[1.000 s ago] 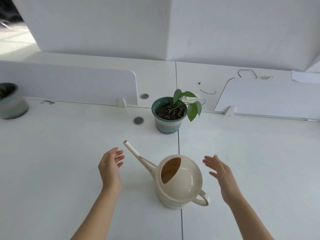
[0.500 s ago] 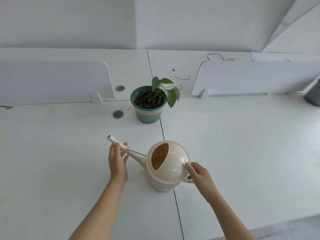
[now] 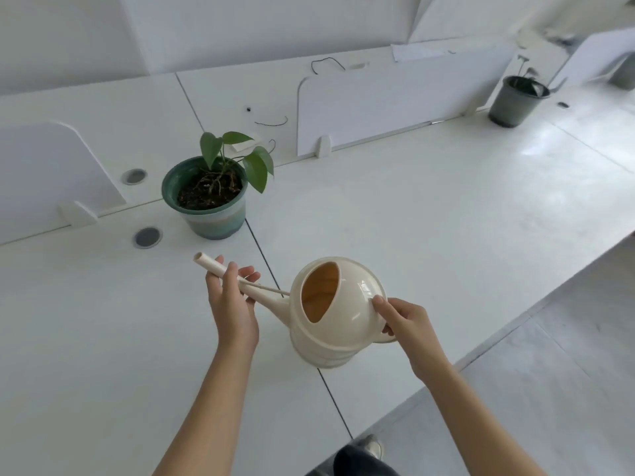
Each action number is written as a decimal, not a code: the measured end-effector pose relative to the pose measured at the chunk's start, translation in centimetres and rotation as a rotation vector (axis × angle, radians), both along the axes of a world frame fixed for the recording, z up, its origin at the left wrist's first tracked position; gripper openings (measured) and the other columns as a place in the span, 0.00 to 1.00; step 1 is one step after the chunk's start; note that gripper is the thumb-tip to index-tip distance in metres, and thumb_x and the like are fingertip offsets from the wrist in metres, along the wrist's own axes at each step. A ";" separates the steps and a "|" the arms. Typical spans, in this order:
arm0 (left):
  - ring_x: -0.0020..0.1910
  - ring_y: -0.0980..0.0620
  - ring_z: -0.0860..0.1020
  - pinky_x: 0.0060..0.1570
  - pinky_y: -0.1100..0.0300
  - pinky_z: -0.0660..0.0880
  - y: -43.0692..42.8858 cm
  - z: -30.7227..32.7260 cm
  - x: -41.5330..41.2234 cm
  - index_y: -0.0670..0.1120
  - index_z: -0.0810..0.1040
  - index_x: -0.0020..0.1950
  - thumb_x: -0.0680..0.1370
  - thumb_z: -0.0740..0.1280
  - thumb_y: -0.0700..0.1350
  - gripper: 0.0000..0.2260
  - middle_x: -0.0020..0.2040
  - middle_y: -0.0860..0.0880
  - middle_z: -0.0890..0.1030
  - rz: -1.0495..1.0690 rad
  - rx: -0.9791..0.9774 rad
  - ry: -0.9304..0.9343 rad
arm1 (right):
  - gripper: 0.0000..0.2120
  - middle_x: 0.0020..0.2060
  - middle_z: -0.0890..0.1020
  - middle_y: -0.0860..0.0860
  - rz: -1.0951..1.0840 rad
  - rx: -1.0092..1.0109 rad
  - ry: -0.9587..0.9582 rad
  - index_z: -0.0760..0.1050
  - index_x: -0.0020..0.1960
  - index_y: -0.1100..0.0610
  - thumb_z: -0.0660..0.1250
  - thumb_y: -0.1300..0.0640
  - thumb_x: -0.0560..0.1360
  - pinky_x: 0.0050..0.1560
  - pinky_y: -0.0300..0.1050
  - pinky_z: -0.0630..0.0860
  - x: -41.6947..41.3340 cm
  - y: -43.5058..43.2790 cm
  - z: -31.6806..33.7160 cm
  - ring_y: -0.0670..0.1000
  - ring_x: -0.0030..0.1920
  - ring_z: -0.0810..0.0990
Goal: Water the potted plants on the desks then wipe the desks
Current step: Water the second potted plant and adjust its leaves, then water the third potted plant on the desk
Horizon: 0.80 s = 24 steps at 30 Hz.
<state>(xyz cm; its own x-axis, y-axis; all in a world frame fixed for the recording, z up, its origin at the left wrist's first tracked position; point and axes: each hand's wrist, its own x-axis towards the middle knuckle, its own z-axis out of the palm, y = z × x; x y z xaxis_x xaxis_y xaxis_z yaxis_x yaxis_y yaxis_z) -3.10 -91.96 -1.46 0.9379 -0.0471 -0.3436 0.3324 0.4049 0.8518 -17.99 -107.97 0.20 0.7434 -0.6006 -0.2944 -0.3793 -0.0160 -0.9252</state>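
A cream watering can (image 3: pixel 335 310) is held just above the white desk (image 3: pixel 429 235), its long spout pointing up-left toward a green potted plant (image 3: pixel 209 197). My right hand (image 3: pixel 403 324) grips the can's handle at the back. Fingers of my left hand (image 3: pixel 232 304) curl around the spout near its tip. The plant has a few green leaves over dark soil and stands at the desk seam. A second, dark grey pot (image 3: pixel 517 99) stands at the far right.
White divider panels (image 3: pixel 388 97) stand along the back of the desks. Two round grey cable grommets (image 3: pixel 147 237) lie left of the green pot. The desk's front edge drops to grey floor (image 3: pixel 549 389) at the right. Thin black wires lie on the far desk.
Both hands closed in from open on each side of the can and took hold of it, right on the handle, left on the spout. The view has swung right and the can has lifted.
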 end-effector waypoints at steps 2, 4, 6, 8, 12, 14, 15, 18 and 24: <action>0.44 0.51 0.77 0.51 0.54 0.72 -2.4 0.9 -1.2 0.51 0.65 0.63 0.80 0.56 0.45 0.11 0.43 0.47 0.75 -0.072 -0.017 0.007 | 0.20 0.24 0.63 0.47 -0.071 -0.029 -0.031 0.65 0.28 0.59 0.67 0.49 0.71 0.29 0.36 0.59 -2.3 -1.5 1.0 0.44 0.25 0.62; 0.44 0.51 0.77 0.51 0.54 0.72 -5.0 1.8 -2.9 0.51 0.65 0.63 0.80 0.56 0.44 0.11 0.43 0.47 0.76 -0.146 -0.026 0.001 | 0.19 0.21 0.63 0.44 -0.133 -0.037 -0.065 0.67 0.24 0.55 0.67 0.48 0.69 0.27 0.31 0.60 -4.9 -3.3 1.9 0.43 0.25 0.63; 0.45 0.50 0.77 0.50 0.55 0.73 -7.8 2.7 -5.0 0.51 0.65 0.63 0.80 0.56 0.44 0.11 0.43 0.47 0.76 -0.215 -0.025 -0.016 | 0.19 0.19 0.65 0.43 -0.180 -0.031 -0.090 0.70 0.21 0.52 0.67 0.47 0.69 0.28 0.29 0.62 -7.7 -5.3 2.6 0.42 0.25 0.65; 0.44 0.50 0.77 0.50 0.55 0.72 -10.7 3.4 -7.5 0.51 0.65 0.62 0.80 0.56 0.44 0.11 0.42 0.47 0.77 -0.276 -0.026 -0.037 | 0.16 0.21 0.68 0.43 -0.236 -0.023 -0.114 0.74 0.25 0.53 0.66 0.45 0.67 0.32 0.33 0.64 -10.9 -7.5 3.1 0.43 0.26 0.67; 0.43 0.50 0.77 0.49 0.55 0.72 -16.9 4.1 -13.4 0.49 0.65 0.63 0.80 0.56 0.43 0.11 0.42 0.47 0.76 -0.366 -0.032 -0.068 | 0.19 0.26 0.71 0.49 -0.307 -0.027 -0.183 0.78 0.30 0.57 0.68 0.40 0.62 0.36 0.38 0.67 -17.6 -12.5 4.2 0.45 0.29 0.69; 0.43 0.50 0.77 0.48 0.55 0.72 -20.0 4.0 -16.7 0.49 0.64 0.63 0.80 0.56 0.43 0.11 0.43 0.47 0.76 -0.383 -0.030 -0.053 | 0.17 0.25 0.73 0.47 -0.339 -0.021 -0.192 0.79 0.32 0.57 0.69 0.43 0.66 0.36 0.37 0.68 -20.9 -15.0 4.8 0.46 0.30 0.69; 0.42 0.50 0.77 0.48 0.55 0.72 -21.7 4.1 -18.3 0.49 0.64 0.62 0.80 0.56 0.43 0.11 0.43 0.47 0.76 -0.396 -0.038 -0.047 | 0.14 0.23 0.73 0.44 -0.358 -0.024 -0.191 0.79 0.31 0.56 0.69 0.47 0.69 0.35 0.36 0.67 -22.6 -16.3 5.1 0.46 0.30 0.69; 0.42 0.50 0.76 0.47 0.55 0.73 -26.5 4.0 -22.7 0.49 0.65 0.61 0.80 0.56 0.42 0.10 0.42 0.46 0.76 -0.440 -0.057 -0.025 | 0.12 0.20 0.73 0.41 -0.407 -0.056 -0.157 0.77 0.31 0.53 0.66 0.52 0.73 0.34 0.34 0.66 -27.2 -20.2 5.7 0.44 0.29 0.70; 0.41 0.51 0.76 0.46 0.55 0.71 -35.2 4.4 -29.3 0.49 0.64 0.60 0.79 0.56 0.42 0.10 0.42 0.46 0.75 -0.546 -0.044 -0.020 | 0.18 0.18 0.71 0.41 -0.504 -0.052 -0.162 0.75 0.24 0.50 0.67 0.56 0.73 0.28 0.29 0.66 -34.8 -27.0 6.2 0.45 0.29 0.68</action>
<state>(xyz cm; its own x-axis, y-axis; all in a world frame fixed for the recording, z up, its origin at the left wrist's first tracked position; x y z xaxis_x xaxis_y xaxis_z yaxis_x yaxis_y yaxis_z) -32.38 -127.14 2.90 0.7794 -0.5427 -0.3131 0.4885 0.2134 0.8461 -52.77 -134.93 6.38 0.3922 -0.9058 -0.1601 -0.2037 0.0842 -0.9754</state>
